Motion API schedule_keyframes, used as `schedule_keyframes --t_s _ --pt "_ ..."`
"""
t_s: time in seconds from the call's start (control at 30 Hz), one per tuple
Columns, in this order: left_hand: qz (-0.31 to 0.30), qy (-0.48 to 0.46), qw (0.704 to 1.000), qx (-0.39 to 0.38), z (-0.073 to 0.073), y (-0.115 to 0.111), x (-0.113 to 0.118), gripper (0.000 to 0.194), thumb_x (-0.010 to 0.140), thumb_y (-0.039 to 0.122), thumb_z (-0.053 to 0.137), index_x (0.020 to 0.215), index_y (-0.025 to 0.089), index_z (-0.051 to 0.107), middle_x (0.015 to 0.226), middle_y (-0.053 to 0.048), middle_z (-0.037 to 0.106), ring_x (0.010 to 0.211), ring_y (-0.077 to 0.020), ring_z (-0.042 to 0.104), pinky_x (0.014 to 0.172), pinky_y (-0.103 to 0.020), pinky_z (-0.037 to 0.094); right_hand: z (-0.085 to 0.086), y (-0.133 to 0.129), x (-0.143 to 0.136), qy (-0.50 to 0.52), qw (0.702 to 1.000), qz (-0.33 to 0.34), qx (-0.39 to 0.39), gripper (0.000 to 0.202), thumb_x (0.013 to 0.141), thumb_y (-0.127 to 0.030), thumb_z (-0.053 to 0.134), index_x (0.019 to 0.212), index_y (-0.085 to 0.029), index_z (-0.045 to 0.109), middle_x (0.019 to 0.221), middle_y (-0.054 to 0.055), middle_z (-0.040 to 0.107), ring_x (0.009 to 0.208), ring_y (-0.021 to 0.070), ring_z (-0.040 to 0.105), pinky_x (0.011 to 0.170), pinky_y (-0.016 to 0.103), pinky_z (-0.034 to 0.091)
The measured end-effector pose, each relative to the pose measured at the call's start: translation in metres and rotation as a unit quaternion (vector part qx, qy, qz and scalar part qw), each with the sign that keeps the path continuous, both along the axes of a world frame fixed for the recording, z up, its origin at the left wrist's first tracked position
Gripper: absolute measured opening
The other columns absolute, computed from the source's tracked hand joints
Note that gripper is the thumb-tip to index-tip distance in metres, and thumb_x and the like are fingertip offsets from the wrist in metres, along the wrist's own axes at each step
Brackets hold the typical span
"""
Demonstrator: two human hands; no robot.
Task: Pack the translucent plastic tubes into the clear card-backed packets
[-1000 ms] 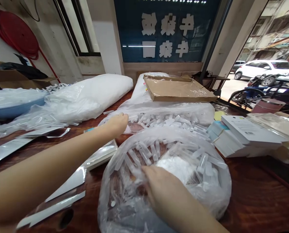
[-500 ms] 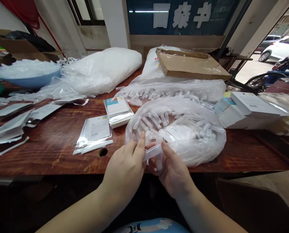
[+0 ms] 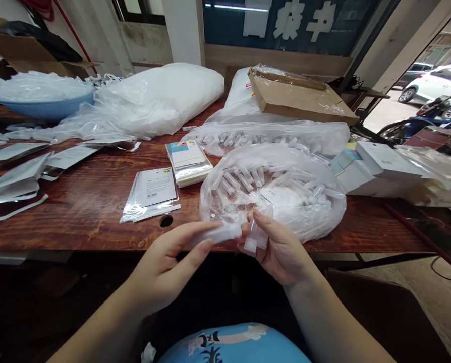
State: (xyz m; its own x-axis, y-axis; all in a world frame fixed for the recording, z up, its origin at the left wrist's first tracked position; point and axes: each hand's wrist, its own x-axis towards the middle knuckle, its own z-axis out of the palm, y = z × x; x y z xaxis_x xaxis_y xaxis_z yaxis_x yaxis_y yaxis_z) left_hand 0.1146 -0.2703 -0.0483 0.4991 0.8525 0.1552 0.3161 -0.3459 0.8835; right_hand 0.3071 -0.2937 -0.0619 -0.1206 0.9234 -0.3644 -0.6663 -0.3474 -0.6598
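Note:
My left hand (image 3: 172, 262) is closed around a translucent plastic tube (image 3: 223, 233), held nearly level and pointing toward the other hand. In my right hand (image 3: 280, 247), thumb and fingers grip translucent plastic tubes (image 3: 256, 236), more than one by their outlines, with white ends pointing down. Both hands are just above the table's front edge. Right behind them lies an open clear plastic bag (image 3: 329, 212) with many similar tubes (image 3: 244, 179) inside. The palm side of my right hand is partly hidden by the tubes.
Card packets in clear sleeves (image 3: 155, 189) and a stack of cards (image 3: 189, 161) lie left of the bag. Further left are more sleeves (image 3: 70, 159) and a blue basin (image 3: 44, 108). Boxed cards (image 3: 384, 169) stand right; a cardboard tray (image 3: 304, 103) rests behind. The wooden table (image 3: 93, 212) has a hole.
My left hand has moved left and lower, its fingers now wrapped along a tube instead of meeting at the right fingertips. The right hand has shifted slightly right, still gripping tubes.

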Motion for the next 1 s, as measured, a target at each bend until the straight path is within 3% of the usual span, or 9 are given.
schedule_keyframes --t_s 0.13,0.23,0.3,0.43,0.57,0.7,0.77,0.9,1.0 --pt "-0.085 -0.038 0.976 -0.194 0.01 0.005 -0.014 0.011 0.08 0.031 0.052 0.08 0.02 0.056 0.073 0.002 0.057 0.065 -0.0095 0.052 0.061 -0.02 0.042 -0.007 -0.004 -0.001 0.007 0.979 0.191 -0.073 0.018 0.082 -0.032 0.052 0.086 -0.015 0.055 0.066 0.0 0.063 0.058 0.0124 0.064 0.049 0.022 0.051" --pt "-0.111 -0.033 0.963 -0.244 0.007 0.016 -0.01 0.013 0.079 0.031 0.053 0.075 0.018 0.052 0.07 0.003 0.053 0.065 -0.0091 0.048 0.062 -0.02 0.04 -0.015 -0.007 -0.012 0.044 0.933 0.344 -0.097 0.028 0.084 -0.034 0.047 0.092 -0.009 0.057 0.079 0.008 0.066 0.066 0.0151 0.066 0.051 0.021 0.052" --pt "-0.122 -0.02 0.959 -0.255 0.0 0.02 -0.003 0.015 0.08 0.033 0.051 0.078 0.018 0.05 0.071 0.003 0.052 0.067 -0.0095 0.048 0.063 -0.021 0.041 -0.02 -0.009 -0.018 0.08 0.915 0.382 -0.104 0.035 0.084 -0.037 0.044 0.096 -0.007 0.058 0.085 0.011 0.066 0.071 0.0159 0.066 0.052 0.021 0.051" --pt "-0.111 0.064 0.965 -0.227 -0.01 0.016 0.006 0.024 0.083 0.043 0.042 0.088 0.02 0.05 0.074 0.003 0.057 0.065 -0.0116 0.052 0.061 -0.023 0.042 -0.028 -0.013 -0.025 0.127 0.925 0.348 -0.085 0.035 0.083 -0.036 0.047 0.099 -0.007 0.059 0.086 0.01 0.067 0.075 0.0156 0.066 0.061 0.022 0.052" --pt "-0.06 0.169 0.977 -0.116 -0.008 0.005 0.008 0.034 0.086 0.046 0.032 0.102 0.026 0.054 0.09 0.001 0.064 0.081 -0.0163 0.057 0.071 -0.027 0.041 -0.034 -0.016 -0.03 0.148 0.939 0.301 -0.083 0.033 0.078 -0.033 0.056 0.091 -0.003 0.062 0.081 0.01 0.067 0.073 0.0153 0.066 0.062 0.021 0.05" --pt "-0.114 0.243 0.963 -0.035 -0.005 -0.005 0.003 0.044 0.089 0.043 0.022 0.084 0.023 0.061 0.074 0.001 0.062 0.07 -0.0154 0.056 0.066 -0.027 0.04 -0.037 -0.021 -0.034 0.155 0.937 0.3 -0.085 0.032 0.068 -0.017 0.065 0.095 -0.001 0.06 0.076 0.011 0.068 0.071 0.0164 0.066 0.066 0.024 0.049" --pt "-0.122 0.234 0.964 -0.025 -0.009 -0.011 -0.001 0.044 0.089 0.043 0.022 0.095 0.023 0.061 0.084 -0.002 0.063 0.078 -0.0167 0.056 0.073 -0.029 0.041 -0.038 -0.025 -0.035 0.157 0.933 0.307 -0.103 0.031 0.068 -0.016 0.065 0.095 -0.001 0.06 0.076 0.011 0.068 0.071 0.0169 0.066 0.067 0.025 0.049" --pt "-0.067 0.078 0.98 -0.168 -0.027 -0.026 -0.004 0.051 0.087 0.045 0.031 0.134 0.025 0.029 0.131 -0.006 0.045 0.117 -0.0184 0.042 0.099 -0.036 0.03 -0.04 -0.036 -0.037 0.136 0.926 0.32 -0.145 0.024 0.067 -0.014 0.064 0.088 -0.002 0.063 0.077 0.01 0.068 0.07 0.0172 0.066 0.064 0.027 0.05" --pt "-0.105 -0.113 0.914 -0.376 -0.04 -0.031 0.001 0.042 0.088 0.04 0.033 0.125 0.023 0.045 0.127 -0.006 0.051 0.116 -0.0182 0.045 0.099 -0.035 0.032 -0.042 -0.042 -0.039 0.128 0.921 0.334 -0.156 0.023 0.062 -0.014 0.065 0.082 -0.001 0.065 0.075 0.01 0.068 0.068 0.0157 0.065 0.065 0.026 0.051"
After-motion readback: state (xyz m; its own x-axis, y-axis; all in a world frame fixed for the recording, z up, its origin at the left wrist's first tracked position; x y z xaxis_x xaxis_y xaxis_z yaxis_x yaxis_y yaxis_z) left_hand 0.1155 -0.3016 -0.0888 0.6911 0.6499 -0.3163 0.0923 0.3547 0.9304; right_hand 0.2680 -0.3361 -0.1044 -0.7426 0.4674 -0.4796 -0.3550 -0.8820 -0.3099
